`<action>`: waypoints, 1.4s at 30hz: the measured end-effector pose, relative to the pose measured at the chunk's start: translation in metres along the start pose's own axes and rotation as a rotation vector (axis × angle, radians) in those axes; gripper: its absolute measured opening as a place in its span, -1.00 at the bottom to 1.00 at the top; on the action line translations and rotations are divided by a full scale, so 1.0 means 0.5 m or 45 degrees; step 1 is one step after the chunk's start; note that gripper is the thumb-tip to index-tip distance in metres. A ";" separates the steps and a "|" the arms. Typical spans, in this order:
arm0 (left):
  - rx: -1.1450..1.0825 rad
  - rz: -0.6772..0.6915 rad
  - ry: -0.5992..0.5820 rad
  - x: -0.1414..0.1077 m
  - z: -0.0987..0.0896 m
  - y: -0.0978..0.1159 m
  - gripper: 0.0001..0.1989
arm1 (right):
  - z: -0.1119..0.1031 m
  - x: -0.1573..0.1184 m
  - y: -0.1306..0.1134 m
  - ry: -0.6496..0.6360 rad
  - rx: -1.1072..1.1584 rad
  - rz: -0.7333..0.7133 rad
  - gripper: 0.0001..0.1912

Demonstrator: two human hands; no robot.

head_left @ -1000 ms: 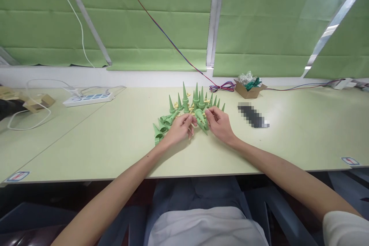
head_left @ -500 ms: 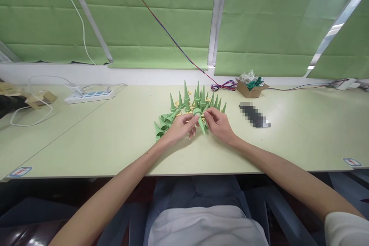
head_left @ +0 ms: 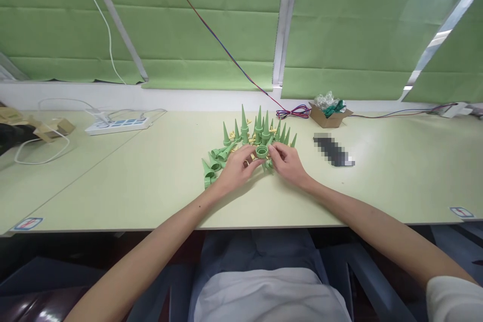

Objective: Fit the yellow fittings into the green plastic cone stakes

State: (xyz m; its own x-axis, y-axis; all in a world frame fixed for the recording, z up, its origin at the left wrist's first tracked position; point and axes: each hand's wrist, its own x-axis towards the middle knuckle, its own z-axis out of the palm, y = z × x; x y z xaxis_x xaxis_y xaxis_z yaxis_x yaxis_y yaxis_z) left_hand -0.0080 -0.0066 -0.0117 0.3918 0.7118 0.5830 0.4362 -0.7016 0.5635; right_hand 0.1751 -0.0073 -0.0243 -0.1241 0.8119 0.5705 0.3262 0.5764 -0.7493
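My left hand (head_left: pixel 241 167) is closed on a green plastic cone (head_left: pixel 261 152), whose round hollow end faces up toward me. Right beside that rim, my right hand (head_left: pixel 287 162) has thumb and fingers pinched together; anything between them is too small or hidden to make out. Behind both hands stand several green cones (head_left: pixel 244 128) with their points up. More green cones (head_left: pixel 214 163) lie on their sides to the left of my left hand. Small yellow pieces (head_left: pixel 252 137) are scattered among the standing cones.
A small cardboard box (head_left: pixel 329 118) with clear plastic and green material stands at the back right, beside coiled red-blue wire (head_left: pixel 298 111). A pixelated dark object (head_left: pixel 333 150) lies right of my hands. A white power strip (head_left: pixel 117 125) sits at the left.
The held cone has turned: its tip pointed down toward me before, and now its hollow end faces up. My left hand has shifted slightly right; my right hand stays nearly in place.
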 end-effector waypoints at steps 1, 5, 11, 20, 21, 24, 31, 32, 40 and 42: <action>-0.003 -0.031 -0.001 0.001 0.000 0.000 -0.88 | 0.001 0.000 -0.001 0.005 0.010 0.007 -0.58; -0.088 -0.167 0.018 0.005 0.001 0.004 -0.82 | 0.004 -0.002 -0.006 0.030 0.025 0.034 -0.61; -0.243 -0.296 -0.068 0.008 -0.004 0.006 -0.50 | 0.005 -0.002 -0.008 0.064 0.046 0.021 -0.66; -0.887 -0.647 -0.205 0.014 -0.012 0.004 -0.55 | 0.003 -0.001 -0.006 0.148 0.096 -0.008 -0.67; -0.959 -0.692 -0.212 0.014 -0.012 0.005 -0.53 | 0.003 -0.001 -0.008 0.145 0.085 -0.013 -0.68; -1.073 -0.803 -0.276 0.016 -0.012 0.006 -0.42 | 0.001 -0.002 -0.012 0.088 0.059 -0.031 -0.69; -1.187 -0.849 -0.324 0.016 -0.015 0.006 -0.52 | -0.001 -0.004 -0.009 -0.090 0.089 -0.057 -0.73; -1.194 -0.845 -0.330 0.016 -0.015 0.005 -0.53 | -0.001 -0.004 -0.008 -0.095 0.097 -0.052 -0.73; -1.179 -0.776 -0.334 0.012 -0.011 -0.002 -0.59 | -0.002 -0.005 -0.008 -0.142 0.125 -0.030 -0.70; -1.115 -0.725 -0.325 0.010 -0.014 -0.001 -0.61 | -0.003 -0.005 -0.011 -0.152 0.104 -0.032 -0.69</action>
State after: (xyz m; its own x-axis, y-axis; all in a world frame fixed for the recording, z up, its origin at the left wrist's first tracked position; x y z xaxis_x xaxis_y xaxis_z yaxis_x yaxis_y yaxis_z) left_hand -0.0119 -0.0030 -0.0047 0.5162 0.8562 0.0199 -0.0847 0.0278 0.9960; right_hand 0.1750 -0.0127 -0.0213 -0.2432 0.7994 0.5494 0.2446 0.5987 -0.7627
